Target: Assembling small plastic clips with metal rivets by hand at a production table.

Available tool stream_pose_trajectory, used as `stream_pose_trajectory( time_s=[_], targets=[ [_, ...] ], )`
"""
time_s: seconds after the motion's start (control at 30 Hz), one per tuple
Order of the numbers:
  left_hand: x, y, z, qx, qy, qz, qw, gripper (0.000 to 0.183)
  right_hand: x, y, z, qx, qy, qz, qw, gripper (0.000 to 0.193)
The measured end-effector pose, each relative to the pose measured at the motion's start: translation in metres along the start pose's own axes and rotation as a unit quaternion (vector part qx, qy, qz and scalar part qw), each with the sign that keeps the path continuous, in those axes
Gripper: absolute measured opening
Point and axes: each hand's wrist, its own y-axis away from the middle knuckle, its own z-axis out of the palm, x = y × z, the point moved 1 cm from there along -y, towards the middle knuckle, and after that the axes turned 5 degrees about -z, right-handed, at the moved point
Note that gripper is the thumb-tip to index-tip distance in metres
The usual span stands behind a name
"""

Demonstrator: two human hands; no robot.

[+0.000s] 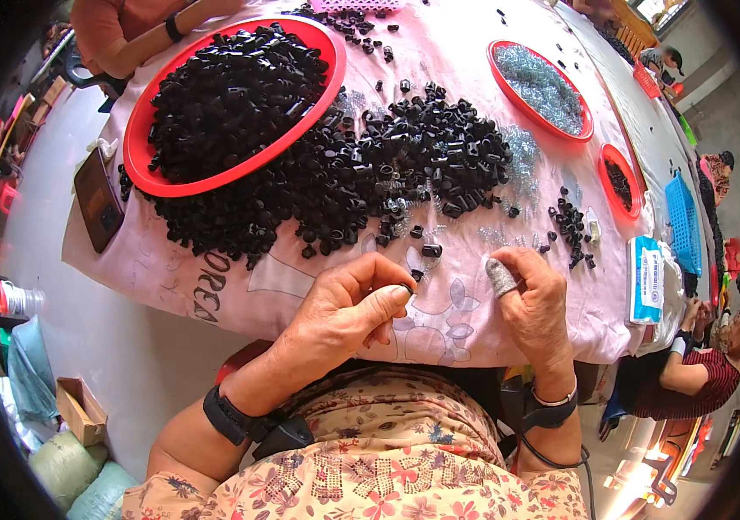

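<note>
The left hand (348, 308) is pinching a small black plastic part (408, 289) between thumb and forefinger, keeping it steady near the heap of black parts (370, 178). The right hand (530, 299), its fingertip taped for protection, is curling loosely, gripping nothing visible, over the pink-covered desk (465, 321).

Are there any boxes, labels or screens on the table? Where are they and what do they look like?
Flat rectangular white-and-blue package: right table edge, beside the blue plastic basket.
Dark rectangular phone: left table edge, beside the big red round tray of black plastic parts; screen dark.
Pink tablecloth: dark printed letters near the front-left edge.
Small brown cardboard box: on the floor, lower left, open.
</note>
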Motion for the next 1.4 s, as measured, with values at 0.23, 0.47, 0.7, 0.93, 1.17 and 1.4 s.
stream_pose_trajectory(
  time_s=[0.23,0.47,0.7,0.93,1.17,1.4],
  targets=[
    [-0.002,-0.003,-0.004,-0.001,-0.013,0.004,1.0,0.019,0.006,0.0,0.002,0.005,0.008,-0.016,1.0,0.018],
    [-0.006,-0.005,-0.007,0.006,0.03,0.041,0.999,0.018,-0.015,0.002,0.009,-0.012,-0.032,-0.074,0.997,0.019],
    [-0.009,-0.006,-0.008,-0.003,0.021,0.041,0.999,0.018,-0.033,-0.002,0.03,-0.04,0.042,-0.155,0.986,0.038],
    [-0.006,-0.003,-0.007,-0.004,-0.002,0.036,0.999,0.017,-0.029,-0.001,0.03,-0.025,0.077,-0.169,0.982,0.027],
    [-0.007,-0.006,-0.009,-0.008,0.006,0.042,0.999,0.018,-0.026,0.0,0.03,-0.031,0.044,-0.141,0.988,0.034],
    [-0.004,-0.005,-0.007,-0.007,-0.011,0.033,0.999,0.019,-0.029,-0.004,0.033,-0.039,0.067,-0.18,0.981,0.044]
  ],
)
